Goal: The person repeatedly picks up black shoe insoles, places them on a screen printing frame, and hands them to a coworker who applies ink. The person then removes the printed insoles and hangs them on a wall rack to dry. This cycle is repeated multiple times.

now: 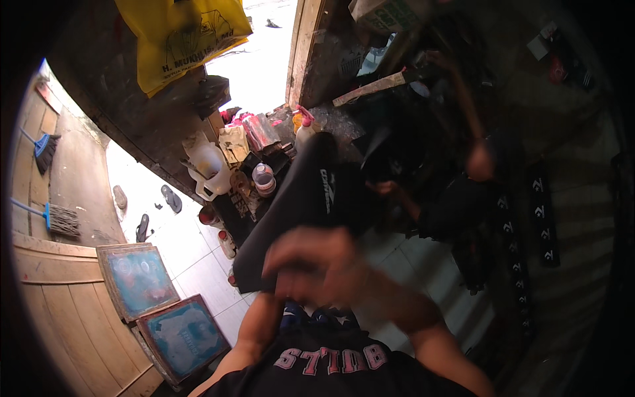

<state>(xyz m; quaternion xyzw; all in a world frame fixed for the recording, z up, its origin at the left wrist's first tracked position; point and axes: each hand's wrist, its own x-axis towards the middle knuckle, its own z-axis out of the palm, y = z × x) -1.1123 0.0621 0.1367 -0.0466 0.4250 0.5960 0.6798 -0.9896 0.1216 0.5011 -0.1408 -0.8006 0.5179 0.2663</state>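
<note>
A long piece of black fabric (281, 205) with white print stretches away in front of me, apparently a garment part. My right hand (321, 258) is over its near end, smeared by motion; whether it touches the fabric is unclear. My left forearm (258, 324) reaches up to the same near end. The fingers of my left hand are hidden or blurred there beside the right one. Across from me on the right, a co-worker's hand (390, 188) is at dark material beside the fabric.
A plastic jug (210, 165), a clear bottle (263, 178) and a spray bottle (305, 129) stand among clutter left of the fabric. Two framed printing screens (182, 337) lean at lower left. Brooms (61, 220) stand far left. Black strips with white marks (544, 215) lie at right. A yellow bag (178, 46) hangs above.
</note>
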